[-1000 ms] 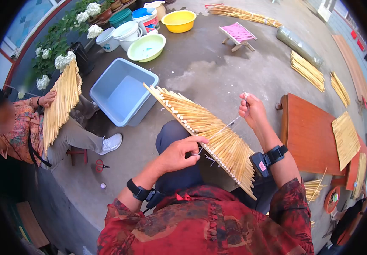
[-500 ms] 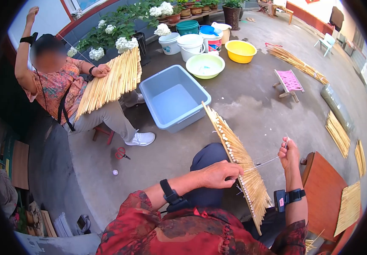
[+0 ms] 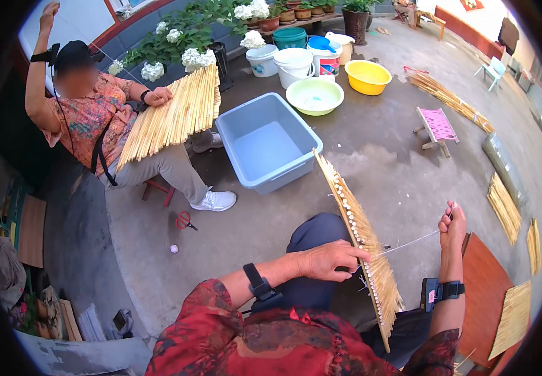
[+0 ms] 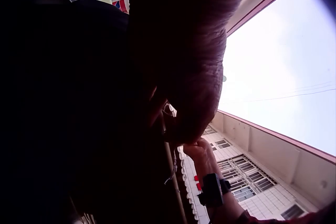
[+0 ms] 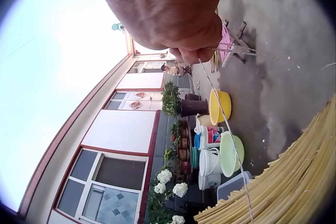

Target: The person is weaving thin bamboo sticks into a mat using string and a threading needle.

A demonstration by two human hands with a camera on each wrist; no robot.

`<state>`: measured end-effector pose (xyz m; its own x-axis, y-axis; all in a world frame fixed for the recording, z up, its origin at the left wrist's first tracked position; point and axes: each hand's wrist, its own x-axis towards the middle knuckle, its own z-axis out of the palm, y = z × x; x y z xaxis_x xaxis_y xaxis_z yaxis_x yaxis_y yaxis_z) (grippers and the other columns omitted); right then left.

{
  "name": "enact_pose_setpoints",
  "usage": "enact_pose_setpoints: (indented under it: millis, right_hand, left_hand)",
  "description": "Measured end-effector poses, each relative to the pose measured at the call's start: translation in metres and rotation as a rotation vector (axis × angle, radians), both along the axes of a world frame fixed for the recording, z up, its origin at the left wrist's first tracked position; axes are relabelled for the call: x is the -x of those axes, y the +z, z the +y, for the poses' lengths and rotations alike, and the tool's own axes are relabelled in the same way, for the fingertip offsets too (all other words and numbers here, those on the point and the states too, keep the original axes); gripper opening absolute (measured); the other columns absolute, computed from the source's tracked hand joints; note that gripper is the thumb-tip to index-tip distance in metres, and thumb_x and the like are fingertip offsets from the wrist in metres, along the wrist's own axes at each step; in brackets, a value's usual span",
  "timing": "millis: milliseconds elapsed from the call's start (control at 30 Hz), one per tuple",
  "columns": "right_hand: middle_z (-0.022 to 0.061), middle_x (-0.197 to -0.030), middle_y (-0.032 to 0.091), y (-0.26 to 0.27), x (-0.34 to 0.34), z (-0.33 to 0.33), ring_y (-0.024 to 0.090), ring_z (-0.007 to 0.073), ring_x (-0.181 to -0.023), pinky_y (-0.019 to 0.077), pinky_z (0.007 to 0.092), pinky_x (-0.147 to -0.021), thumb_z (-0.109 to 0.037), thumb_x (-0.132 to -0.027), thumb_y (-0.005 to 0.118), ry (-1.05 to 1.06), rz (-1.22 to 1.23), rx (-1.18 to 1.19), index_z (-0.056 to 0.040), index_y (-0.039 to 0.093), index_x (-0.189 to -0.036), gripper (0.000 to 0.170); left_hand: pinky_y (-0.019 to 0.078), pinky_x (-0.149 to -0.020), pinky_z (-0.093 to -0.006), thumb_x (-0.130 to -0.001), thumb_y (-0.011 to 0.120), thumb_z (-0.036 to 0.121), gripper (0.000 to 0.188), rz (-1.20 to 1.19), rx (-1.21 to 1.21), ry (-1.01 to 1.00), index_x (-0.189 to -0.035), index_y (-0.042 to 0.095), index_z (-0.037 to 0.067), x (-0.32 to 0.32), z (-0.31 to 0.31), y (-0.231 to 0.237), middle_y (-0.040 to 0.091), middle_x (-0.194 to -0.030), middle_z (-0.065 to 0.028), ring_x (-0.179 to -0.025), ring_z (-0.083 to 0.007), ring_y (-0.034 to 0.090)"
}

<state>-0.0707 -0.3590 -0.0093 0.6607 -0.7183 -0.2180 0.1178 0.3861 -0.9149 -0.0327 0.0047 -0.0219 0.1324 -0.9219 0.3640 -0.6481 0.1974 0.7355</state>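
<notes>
A mat of pale stalks (image 3: 365, 241) lies tilted across the person's lap, its white cut ends facing left. The left hand (image 3: 332, 259) grips its near edge, index finger over the stalks and thumb below. A thin white string (image 3: 414, 242) runs taut from the mat beside that finger to the right hand (image 3: 452, 225), whose curled fingers pinch it, well off to the right. In the right wrist view the string (image 5: 227, 124) slants down from the fist to the stalks (image 5: 289, 182). The left wrist view is dark, with the left hand (image 4: 184, 71) at the edge.
A blue-grey tub (image 3: 264, 141) stands ahead, with basins and buckets behind it. Another person (image 3: 89, 106) sits at left holding a second mat (image 3: 173, 116). Scissors (image 3: 185, 220) lie on the floor. A brown wooden table (image 3: 481, 294) stands at right; a pink stool (image 3: 437, 127) stands farther off.
The right hand has moved right, away from the mat, and more string shows stretched between them. The left hand stays at the mat's edge. The head view has swung left.
</notes>
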Motion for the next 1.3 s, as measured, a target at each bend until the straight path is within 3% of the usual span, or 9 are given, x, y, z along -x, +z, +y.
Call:
enact_pose_setpoints:
  millis: [167, 533, 633, 767, 900, 967, 1067, 1133, 1300]
  right_hand:
    - [-0.0005, -0.074, 0.047, 0.031, -0.005, 0.025, 0.035, 0.0046, -0.05, 0.0243, 0.0191, -0.039, -0.02, -0.097, 0.05, 0.051, 0.003, -0.006, -0.003, 0.056, -0.102, 0.018]
    - [0.0013, -0.075, 0.049, 0.018, 0.001, 0.008, 0.037, 0.0055, -0.051, 0.0261, 0.0197, -0.04, -0.017, -0.096, 0.051, -0.106, 0.031, -0.018, -0.0016, 0.057, -0.099, 0.017]
    - [0.0015, -0.075, 0.049, 0.018, 0.004, 0.0, 0.037, 0.0057, -0.051, 0.0261, 0.02, -0.04, -0.017, -0.096, 0.051, -0.127, 0.029, -0.006, -0.0011, 0.057, -0.099, 0.017]
    - [0.0015, -0.075, 0.049, 0.023, 0.013, -0.044, 0.037, 0.0058, -0.051, 0.0258, 0.0207, -0.04, -0.015, -0.095, 0.051, -0.315, -0.025, -0.001, -0.0007, 0.057, -0.097, 0.015]
    - [0.0011, -0.072, 0.049, 0.02, 0.017, -0.045, 0.036, 0.0057, -0.05, 0.0256, 0.0219, -0.039, -0.014, -0.095, 0.05, -0.31, -0.068, 0.09, -0.0017, 0.057, -0.098, 0.015]
    - [-0.0007, -0.069, 0.05, 0.01, 0.023, -0.051, 0.038, 0.0058, -0.049, 0.0275, 0.0217, -0.039, -0.016, -0.095, 0.048, -0.107, 0.116, 0.132, -0.0032, 0.059, -0.096, 0.017]
    - [0.0009, -0.066, 0.055, -0.022, 0.05, -0.053, 0.054, 0.0092, -0.051, 0.0426, 0.0226, -0.043, -0.019, -0.094, 0.047, 0.264, 0.465, 0.529, -0.0045, 0.062, -0.087, 0.022]
    - [0.0062, -0.067, 0.058, -0.057, 0.058, -0.051, 0.059, 0.0151, -0.052, 0.0533, 0.0298, -0.046, -0.017, -0.092, 0.046, 0.292, 0.503, 0.387, -0.0009, 0.06, -0.089, 0.022]
    - [0.0088, -0.071, 0.058, -0.095, 0.063, -0.076, 0.061, 0.0201, -0.049, 0.0502, 0.0348, -0.039, -0.012, -0.091, 0.046, 0.53, 0.878, 0.569, -0.0025, 0.06, -0.097, 0.017]
  left_hand:
    - [0.043, -0.093, -0.0404, -0.074, 0.069, 0.005, 0.019, 0.047, 0.026, 0.066, -0.087, 0.056, 0.006, 0.0, 0.0, 0.0, 0.059, -0.122, -0.0088, -0.105, -0.0295, 0.056]
    - [0.0423, -0.096, -0.039, -0.072, 0.069, 0.003, 0.021, -0.02, -0.073, 0.038, -0.09, 0.059, 0.005, -0.001, 0.0, 0.013, 0.059, -0.123, -0.0086, -0.108, -0.0276, 0.057]
    - [0.0431, -0.095, -0.039, -0.072, 0.066, 0.0, 0.02, 0.097, -0.073, 0.083, -0.091, 0.059, 0.004, 0.003, 0.0, 0.012, 0.06, -0.121, -0.0101, -0.107, -0.0281, 0.058]
    - [0.0461, -0.09, -0.0371, -0.072, 0.064, -0.003, 0.022, 0.112, -0.083, 0.111, -0.092, 0.058, 0.004, 0.001, 0.0, 0.017, 0.063, -0.114, -0.0109, -0.106, -0.0279, 0.059]
    - [0.0497, -0.083, -0.0348, -0.072, 0.064, -0.003, 0.024, 0.097, -0.033, 0.131, -0.093, 0.059, 0.005, 0.002, -0.006, 0.002, 0.065, -0.108, -0.0086, -0.098, -0.0271, 0.063]
    - [0.0502, -0.081, -0.0351, -0.073, 0.065, -0.002, 0.024, 0.004, 0.011, 0.148, -0.095, 0.059, 0.006, 0.006, -0.007, 0.002, 0.065, -0.107, -0.0075, -0.095, -0.0267, 0.063]
    - [0.0503, -0.08, -0.0353, -0.074, 0.069, 0.002, 0.029, -0.175, 0.063, 0.218, -0.101, 0.061, 0.008, 0.009, -0.01, -0.001, 0.064, -0.106, -0.0054, -0.094, -0.0253, 0.063]
    - [0.0481, -0.078, -0.034, -0.077, 0.067, 0.004, 0.03, -0.237, 0.101, 0.208, -0.106, 0.059, 0.006, 0.012, -0.011, -0.001, 0.062, -0.109, -0.0054, -0.094, -0.023, 0.061]
    - [0.0444, -0.083, -0.0364, -0.082, 0.057, 0.011, 0.025, -0.623, 0.104, 0.273, -0.106, 0.059, 0.007, 0.016, -0.012, 0.001, 0.06, -0.108, -0.0051, -0.096, -0.0191, 0.059]
